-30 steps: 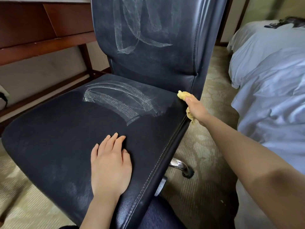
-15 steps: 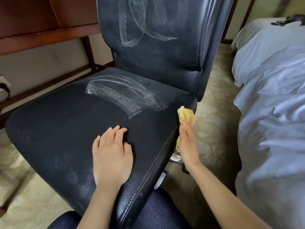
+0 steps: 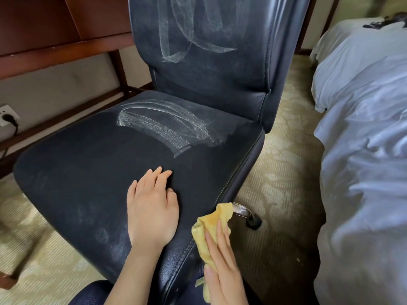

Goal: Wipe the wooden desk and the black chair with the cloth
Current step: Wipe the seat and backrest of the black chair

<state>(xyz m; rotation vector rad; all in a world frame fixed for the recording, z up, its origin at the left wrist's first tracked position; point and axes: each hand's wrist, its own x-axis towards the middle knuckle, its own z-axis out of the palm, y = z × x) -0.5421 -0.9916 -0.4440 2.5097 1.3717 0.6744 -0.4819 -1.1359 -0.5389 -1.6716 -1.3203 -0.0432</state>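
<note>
Head camera: black chair [image 3: 88, 172] fills most of the frame, with the seat toward me and the backrest [image 3: 220, 84] upright behind it.

Left grip [image 3: 152, 212] lies flat on the seat's near right part, palm down and fingers straight and close together. It holds nothing.

Right grip [image 3: 222, 267] is at the seat's right side edge, by the near corner. Fingers are straight and press the yellow cloth [image 3: 211, 223] against the side panel, not curled round it as far as I can see. The cloth is bunched. Its top end sticks up past my fingertips, just beside the chrome leg [image 3: 242, 211], and its bottom end pokes out below my palm.

White streaks [image 3: 163, 126] cross the seat's back half, with more on the backrest. There's a dull haze on the seat near my left wrist.

Wooden table [image 3: 66, 49] stands behind-left of the chair. Only its underside and frame are in view; the top isn't visible. Wall socket [image 3: 6, 114] with a black plug sits low on the left.

Bed [image 3: 363, 150] with white bedding is on the right, apart from the chair, with patterned carpet [image 3: 282, 172] between.
</note>
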